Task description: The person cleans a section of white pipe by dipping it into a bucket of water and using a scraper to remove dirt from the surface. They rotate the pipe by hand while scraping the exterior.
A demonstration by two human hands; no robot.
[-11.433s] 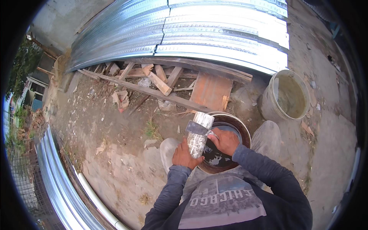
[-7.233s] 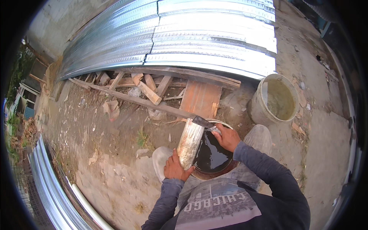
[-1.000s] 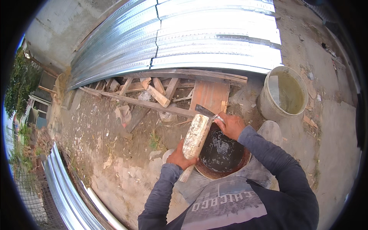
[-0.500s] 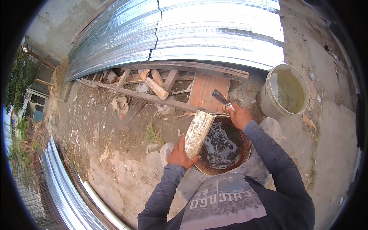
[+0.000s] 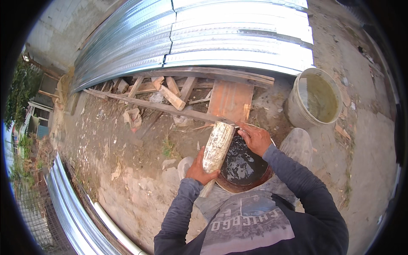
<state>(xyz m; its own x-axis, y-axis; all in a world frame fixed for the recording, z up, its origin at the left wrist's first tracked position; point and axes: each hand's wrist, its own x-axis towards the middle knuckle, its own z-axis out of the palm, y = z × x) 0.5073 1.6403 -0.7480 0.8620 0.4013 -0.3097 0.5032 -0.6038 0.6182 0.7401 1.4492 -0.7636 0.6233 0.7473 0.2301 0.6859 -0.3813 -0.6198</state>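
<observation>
My left hand (image 5: pixel 200 169) is wrapped round the lower part of a whitish, dirt-stained rounded piece like a length of pipe (image 5: pixel 216 146). This piece slants over the left rim of a brown-rimmed bucket (image 5: pixel 246 187), which stands between my knees. Dark, shiny liquid (image 5: pixel 242 163) fills the bucket's inside. By its far rim, my right hand (image 5: pixel 255 138) is closed, fingers pointing at the upper end of the pipe-like piece. The putty knife seen in that hand a moment earlier is hidden now, its blade out of sight.
A pale bucket (image 5: pixel 293 108) with murky contents stands at the right. Beyond my hands lie a reddish board (image 5: pixel 231 100), timber pieces (image 5: pixel 172 97) and a stack of shiny corrugated metal sheets (image 5: pixel 233 38). More metal sheeting (image 5: pixel 70 204) and a white pipe (image 5: pixel 112 225) are at lower left.
My right hand has moved left and slightly down, nearer the upper end of the pipe-like piece. The putty knife's blade has gone out of sight. My left hand keeps its hold.
</observation>
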